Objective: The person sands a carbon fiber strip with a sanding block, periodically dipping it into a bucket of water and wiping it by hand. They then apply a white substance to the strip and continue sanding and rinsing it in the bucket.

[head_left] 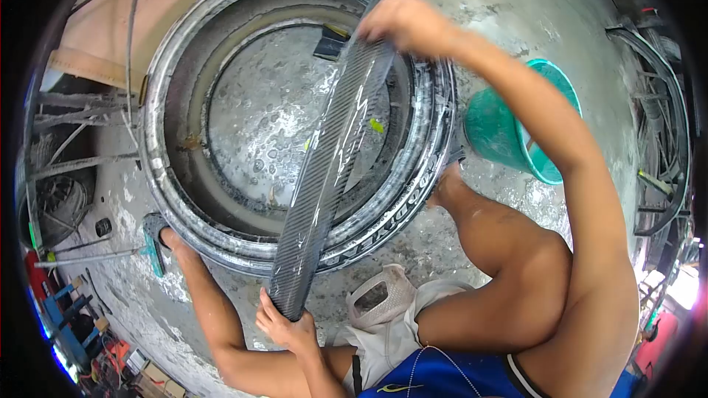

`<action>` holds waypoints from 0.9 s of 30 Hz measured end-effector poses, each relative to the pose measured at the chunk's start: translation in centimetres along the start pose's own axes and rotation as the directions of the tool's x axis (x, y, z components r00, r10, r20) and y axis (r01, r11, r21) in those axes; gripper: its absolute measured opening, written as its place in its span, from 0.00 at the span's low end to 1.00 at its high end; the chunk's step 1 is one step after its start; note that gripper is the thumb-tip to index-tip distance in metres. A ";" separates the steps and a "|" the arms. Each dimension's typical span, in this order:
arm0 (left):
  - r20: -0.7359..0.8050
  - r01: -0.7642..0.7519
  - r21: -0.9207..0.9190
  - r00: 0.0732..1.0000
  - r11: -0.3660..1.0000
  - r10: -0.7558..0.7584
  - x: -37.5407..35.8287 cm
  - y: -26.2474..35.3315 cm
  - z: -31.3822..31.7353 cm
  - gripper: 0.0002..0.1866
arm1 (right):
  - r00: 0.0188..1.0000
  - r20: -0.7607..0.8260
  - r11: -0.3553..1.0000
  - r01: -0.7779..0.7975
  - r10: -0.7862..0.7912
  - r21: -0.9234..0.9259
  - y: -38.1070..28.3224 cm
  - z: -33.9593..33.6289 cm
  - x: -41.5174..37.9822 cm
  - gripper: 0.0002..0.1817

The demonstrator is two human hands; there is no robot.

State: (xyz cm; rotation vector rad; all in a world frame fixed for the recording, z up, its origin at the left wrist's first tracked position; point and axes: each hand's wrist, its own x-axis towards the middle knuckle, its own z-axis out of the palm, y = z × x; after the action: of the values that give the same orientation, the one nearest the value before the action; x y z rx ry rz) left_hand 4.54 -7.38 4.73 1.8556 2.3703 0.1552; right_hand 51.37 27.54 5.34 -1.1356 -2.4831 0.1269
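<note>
A long dark carbon-patterned strip (pixel 335 147) with a glossy, wet-looking surface lies slantwise across a tire (pixel 158 155) that rests flat on the floor. My left hand (pixel 286 324) grips the strip's lower end, with the thumb along its edge. Near the strip's upper part, my right hand (pixel 402 23) is closed with its fingers curled down onto the surface; it is slightly blurred, and whatever is under the fingers is hidden. A small black piece (pixel 330 46) sits by the strip inside the tire ring, and a yellow-green bit (pixel 377 126) shows on its right side.
A green bucket (pixel 494 129) stands right of the tire. A pale plastic basket or stool (pixel 377 296) is between my legs. Metal racks and a wheel (pixel 59 199) are at the left, tools at the lower left, and a large black hoop (pixel 675 88) at the right.
</note>
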 end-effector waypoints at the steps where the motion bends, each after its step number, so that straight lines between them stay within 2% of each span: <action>1: 0.007 -0.002 0.000 1.000 1.000 0.002 0.0 0.0 -0.1 0.42 | 0.990 -0.014 0.990 -0.138 0.137 -0.039 3.4 -1.1 0.0 0.16; 3: -0.011 0.001 -0.011 1.000 1.000 -0.002 -0.1 0.3 -0.3 0.42 | 0.943 -0.041 0.939 -0.332 0.329 -0.095 6.1 -2.8 0.4 0.17; 4: -0.020 -0.009 -0.017 1.000 1.000 0.009 -0.1 0.2 -0.2 0.42 | 0.936 -0.046 0.916 -0.352 0.350 -0.195 5.9 -2.1 0.6 0.19; 5: -0.031 -0.020 -0.024 0.999 1.000 0.019 0.1 0.3 -0.2 0.42 | 0.964 -0.030 0.953 -0.265 0.264 -0.144 4.2 -1.0 0.4 0.20; 6: -0.037 -0.021 -0.028 0.999 0.999 0.020 0.2 0.2 -0.2 0.42 | 0.998 -0.054 0.999 0.009 -0.010 -0.037 1.7 0.4 0.1 0.18; 7: -0.029 -0.015 -0.031 0.999 0.999 0.014 0.1 0.0 -0.2 0.42 | 0.990 -0.020 0.989 0.138 -0.137 0.050 -2.9 1.8 0.5 0.16; 8: -0.017 -0.006 -0.036 1.000 0.999 0.005 0.1 0.1 0.1 0.42 | 0.977 0.009 0.952 0.205 -0.213 0.226 -6.8 2.9 0.7 0.14; 11: -0.044 -0.023 -0.027 0.999 0.999 0.022 0.0 0.1 0.1 0.42 | 0.959 0.021 0.920 0.267 -0.284 0.287 -7.1 2.5 0.9 0.11; 12: -0.030 0.005 -0.059 1.000 0.998 -0.007 0.1 0.5 -0.2 0.41 | 0.962 -0.063 0.961 0.270 -0.266 0.059 -3.1 2.1 0.5 0.10; 13: -0.039 0.015 -0.052 0.999 0.999 -0.017 0.1 0.4 -0.2 0.41 | 0.993 -0.039 0.993 0.110 -0.112 -0.034 2.0 1.0 0.2 0.14; 14: -0.048 -0.003 -0.055 0.999 0.999 0.000 0.1 0.2 -0.1 0.42 | 0.992 -0.111 0.986 -0.080 0.064 -0.148 6.3 -0.3 -0.3 0.18; 15: -0.059 -0.024 -0.062 0.998 0.998 0.020 0.1 0.2 0.1 0.43 | 0.933 -0.175 0.936 -0.335 0.313 -0.108 6.7 -1.9 -0.2 0.18; 17: -0.060 -0.023 -0.064 0.998 0.998 0.020 0.3 0.1 0.0 0.43 | 0.986 -0.100 0.949 -0.156 0.133 -0.274 6.1 -1.5 -0.4 0.15; 19: -0.056 -0.014 -0.090 0.998 0.996 0.009 0.1 0.2 0.1 0.44 | 0.987 -0.144 0.997 0.071 -0.076 -0.040 -1.4 1.7 -0.4 0.15; 21: -0.058 0.000 -0.101 0.998 0.995 -0.006 0.1 -0.2 0.7 0.45 | 0.984 0.013 0.945 0.169 -0.180 0.279 -10.0 3.6 -0.2 0.16; 24: -0.078 -0.034 -0.069 0.997 0.997 0.029 0.1 -0.6 0.7 0.45 | 0.963 -0.007 0.912 0.258 -0.270 0.318 -9.9 2.8 -0.2 0.16; 25: -0.069 -0.029 -0.060 0.997 0.998 0.025 0.0 -0.5 0.5 0.45 | 0.984 -0.035 0.978 0.179 -0.177 0.104 -5.5 2.3 -0.6 0.15; 26: -0.060 -0.025 -0.065 0.998 0.998 0.021 0.3 -0.2 0.3 0.46 | 0.993 -0.054 0.989 0.106 -0.101 0.107 0.2 1.1 -0.7 0.11; 27: -0.054 -0.019 -0.072 0.998 0.997 0.015 0.4 0.0 0.1 0.46 | 0.973 -0.092 0.977 -0.213 0.214 0.016 3.9 0.0 -0.9 0.10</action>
State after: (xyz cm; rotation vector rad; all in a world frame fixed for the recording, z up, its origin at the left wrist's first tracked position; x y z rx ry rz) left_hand 4.43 -7.01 4.64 1.8620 2.3504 0.2929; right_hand 54.64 29.45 4.12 -1.3719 -2.2726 0.1385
